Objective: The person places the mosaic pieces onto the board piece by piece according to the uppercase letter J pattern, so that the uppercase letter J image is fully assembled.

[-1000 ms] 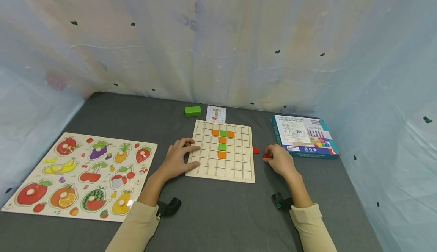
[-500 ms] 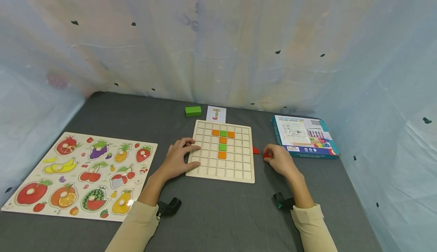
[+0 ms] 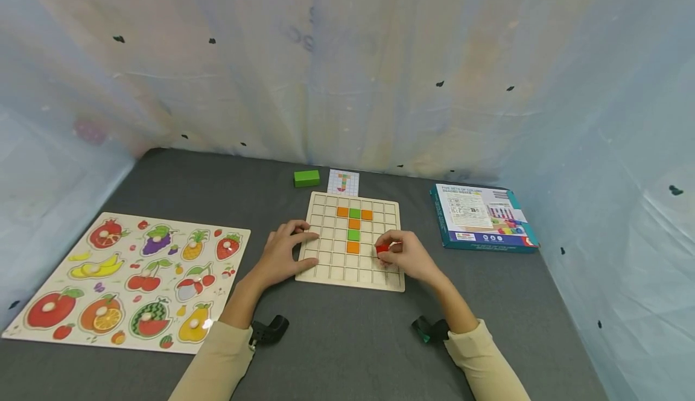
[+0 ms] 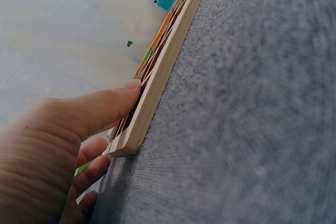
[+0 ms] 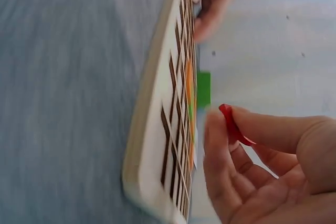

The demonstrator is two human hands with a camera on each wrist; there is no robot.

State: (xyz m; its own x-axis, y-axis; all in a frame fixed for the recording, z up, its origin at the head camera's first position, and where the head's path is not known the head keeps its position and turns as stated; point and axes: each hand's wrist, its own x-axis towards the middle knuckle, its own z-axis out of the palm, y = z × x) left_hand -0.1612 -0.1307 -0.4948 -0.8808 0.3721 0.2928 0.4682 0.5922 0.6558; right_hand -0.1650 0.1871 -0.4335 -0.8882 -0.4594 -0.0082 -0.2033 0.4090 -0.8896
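Note:
My right hand [image 3: 406, 256] pinches a small, thin red tile [image 5: 232, 123] between thumb and fingers, above the right part of a wooden grid board [image 3: 338, 272]. In the right wrist view the tile stands on edge, partly covered by the fingertips. On the board's left edge rests my left hand [image 3: 279, 253], its thumb [image 4: 118, 100] and index finger lying over the rim while the other fingers stay outside it. Orange tiles [image 3: 353, 247] and green tiles [image 3: 353, 234] sit in the grid in a T-like shape.
Behind the board lie a pattern card [image 3: 343, 181] showing a coloured J shape and a green block [image 3: 306, 178]. A fruit puzzle board [image 3: 127, 256] occupies the left side. At the right back is a teal box [image 3: 483, 217]. A plastic sheet [image 3: 347, 75] hangs beyond the table.
My right hand has moved left with the red tile, from the table beside the board to over its right half. The red piece at the board's right edge no longer shows. Left hand unmoved.

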